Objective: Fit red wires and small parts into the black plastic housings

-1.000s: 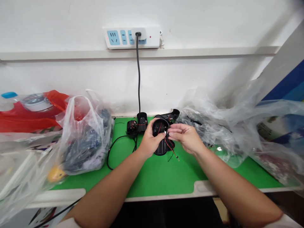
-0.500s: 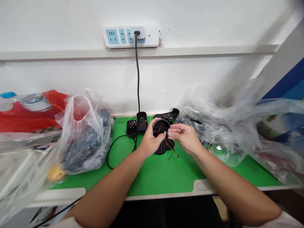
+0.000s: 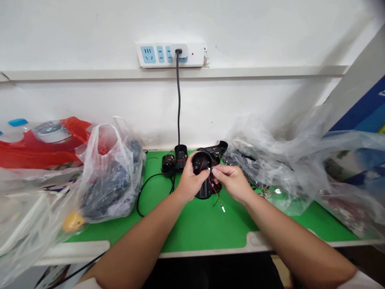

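My left hand (image 3: 192,178) is closed around the left side of a black plastic housing (image 3: 202,161) with a round, hollow top. Its thumb presses near the inner right edge, beside a small white piece. At the housing's right rim, my right hand (image 3: 230,178) pinches with thumb and fingertips; what lies between them is too small to make out. Thin red wires (image 3: 217,193) hang below the fingers and end in a small white connector (image 3: 223,208). Behind and left stand more black housings (image 3: 181,154) with wires, and another black part (image 3: 221,147) lies behind on the right.
A black cable (image 3: 178,104) runs from the wall power strip (image 3: 150,54) down to the green mat (image 3: 198,230). At the left are a clear plastic bag (image 3: 105,192), a red bag (image 3: 36,150) and a yellow object (image 3: 73,221). Clear plastic bags (image 3: 279,160) cover the right side.
The red wires now hang lower, with their white connector showing below my right hand. My right hand has shifted slightly down at the rim. The camera view has tilted a little.
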### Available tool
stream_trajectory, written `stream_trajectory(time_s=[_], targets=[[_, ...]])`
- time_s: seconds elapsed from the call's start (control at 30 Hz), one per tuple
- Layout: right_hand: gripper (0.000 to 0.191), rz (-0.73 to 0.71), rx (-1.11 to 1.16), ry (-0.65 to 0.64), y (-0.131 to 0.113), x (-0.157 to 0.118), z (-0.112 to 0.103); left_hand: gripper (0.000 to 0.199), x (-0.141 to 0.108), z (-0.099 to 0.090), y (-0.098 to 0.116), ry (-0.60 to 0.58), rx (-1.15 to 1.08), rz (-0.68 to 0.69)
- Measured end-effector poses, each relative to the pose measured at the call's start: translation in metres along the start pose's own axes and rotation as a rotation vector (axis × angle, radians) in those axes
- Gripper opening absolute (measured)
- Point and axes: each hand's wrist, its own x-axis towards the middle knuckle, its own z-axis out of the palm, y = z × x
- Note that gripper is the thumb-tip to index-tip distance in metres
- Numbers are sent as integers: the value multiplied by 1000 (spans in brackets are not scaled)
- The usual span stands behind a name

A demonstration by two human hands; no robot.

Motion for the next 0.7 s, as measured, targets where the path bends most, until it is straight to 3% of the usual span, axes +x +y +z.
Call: stream_trajectory(time_s=[0.1, 0.2, 0.43, 0.7], targets=[[31, -219, -260, -5, -4, -4, 6, 55, 1, -1, 1, 25, 2, 4], [31, -340, -413, -6, -4, -5, 12, 54, 1, 0, 2, 39, -12, 8], [20, -423, -591, 29, 3, -12, 20, 53, -2, 4, 6, 59, 32, -15], [22, -522, -806, 103, 9, -19, 24, 51, -6, 7, 14, 61, 143, 39]])
